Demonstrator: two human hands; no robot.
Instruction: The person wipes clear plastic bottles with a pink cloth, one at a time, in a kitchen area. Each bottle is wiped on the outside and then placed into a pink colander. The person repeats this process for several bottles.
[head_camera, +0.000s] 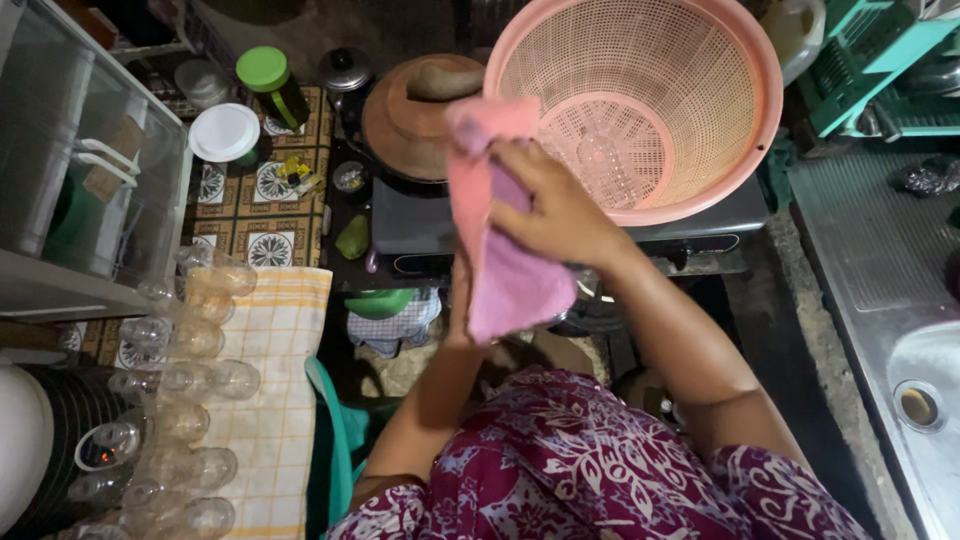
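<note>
A: Cloth (500, 270), pink, hangs in front of the round pink basket (640, 100), draped from the right hand (555, 205). Why is it held so high?

B: I judge it is lifted so it falls open and clear of the stove (420, 225) beneath the basket. The right hand's fingers are curled together, clamped on the cloth's upper part, with its top corner standing above them.

A: And the left hand (462, 300)?

B: Mostly hidden behind the cloth, just below the basket's near rim. Only the wrist shows, so I cannot tell whether those fingers grip or are spread.

A: What lies left of the basket?

B: A brown clay pot (410, 125) touches its rim; clear glasses (190, 400) rest on a checked towel (280, 400), well apart.
</note>
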